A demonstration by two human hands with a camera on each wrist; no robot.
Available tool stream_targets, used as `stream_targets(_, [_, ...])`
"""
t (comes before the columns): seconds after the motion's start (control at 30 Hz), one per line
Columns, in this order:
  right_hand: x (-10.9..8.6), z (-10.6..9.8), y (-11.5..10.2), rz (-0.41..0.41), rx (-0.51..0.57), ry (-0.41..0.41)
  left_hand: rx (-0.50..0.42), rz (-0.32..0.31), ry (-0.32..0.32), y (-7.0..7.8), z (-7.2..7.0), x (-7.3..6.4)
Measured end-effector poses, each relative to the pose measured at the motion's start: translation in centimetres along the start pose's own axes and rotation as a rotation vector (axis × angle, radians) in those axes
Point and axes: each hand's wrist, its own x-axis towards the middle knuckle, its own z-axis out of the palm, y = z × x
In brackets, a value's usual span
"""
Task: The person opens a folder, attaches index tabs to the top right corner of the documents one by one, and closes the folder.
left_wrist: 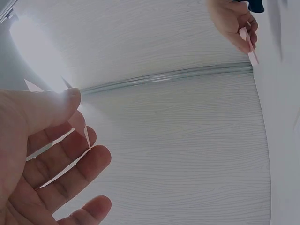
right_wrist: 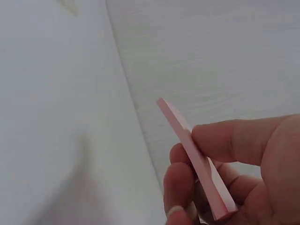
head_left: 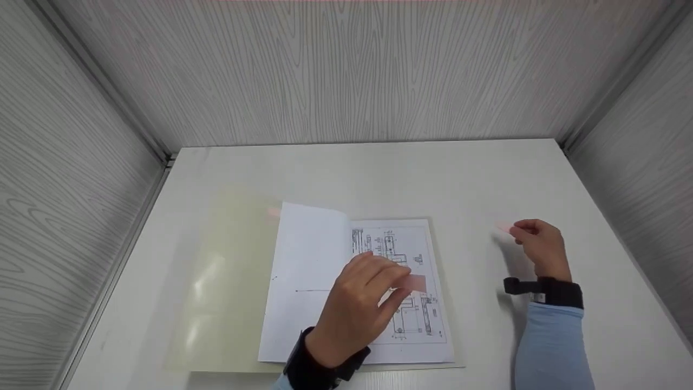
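Over the right page of an open booklet [head_left: 306, 244], my left hand [head_left: 360, 303] pinches a single pink sticky note [head_left: 416, 283] between thumb and fingers. The left wrist view shows that note [left_wrist: 78, 123] bent behind the thumb. Well to the right, my right hand [head_left: 541, 246] grips a pad of pink sticky notes [right_wrist: 197, 161] between thumb and fingertips, held above the table. The pad's thick edge faces the right wrist camera. Black line drawings cover the booklet's right page [head_left: 400, 352]; the left page is mostly white.
A pale yellow translucent cover [head_left: 227, 303] lies folded out to the left of the booklet. One pink tab [head_left: 274, 212] shows at the left page's upper edge. The white table [head_left: 368, 176] is bounded by wood-grain panels [head_left: 346, 70] at the back and sides.
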Motion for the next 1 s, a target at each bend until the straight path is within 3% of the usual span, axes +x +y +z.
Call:
stream_targets(0.2, [0.8,-1.2,3.2,0.124,-0.128,0.159,-0.001,-0.005,-0.004,0.0,0.1,-0.1])
stream_targets(0.43, [0.7,-2.2,4.7,0.235,-0.247,0.211,-0.012,-0.005,-0.012,0.1,0.0,0.1])
stream_targets(0.6, [0.6,-1.8,4.0,0.180,-0.273,0.226,-0.015,-0.003,-0.011,0.2,-0.1,0.1])
stream_targets(0.8, [0.4,-1.2,3.5,0.049,-0.290,0.120,-0.012,0.000,-0.012,0.2,-0.1,0.1])
stream_targets(1.0, [0.1,-1.8,3.5,0.056,-0.282,0.065,-0.009,0.007,-0.011,0.1,0.0,0.0])
